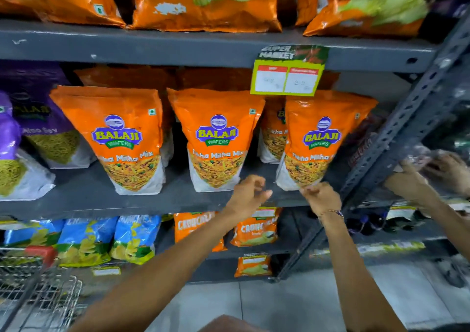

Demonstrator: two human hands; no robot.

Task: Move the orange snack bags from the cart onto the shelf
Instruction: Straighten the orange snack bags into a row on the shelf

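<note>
Right hand [321, 197] pinches the glossy orange Balaji snack bag [321, 138] by its bottom corner; bag leans on the grey metal shelf [84, 192]. Left hand [250, 192] hangs beside, fingers curled loosely, empty.

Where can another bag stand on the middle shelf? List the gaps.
Bare dark shelf shows before the leftmost front orange Balaji bag, and between it and the middle orange bag. Right of that it is crowded: the right hand pinches the rightmost orange bag; the left hand hovers beside it.
</note>
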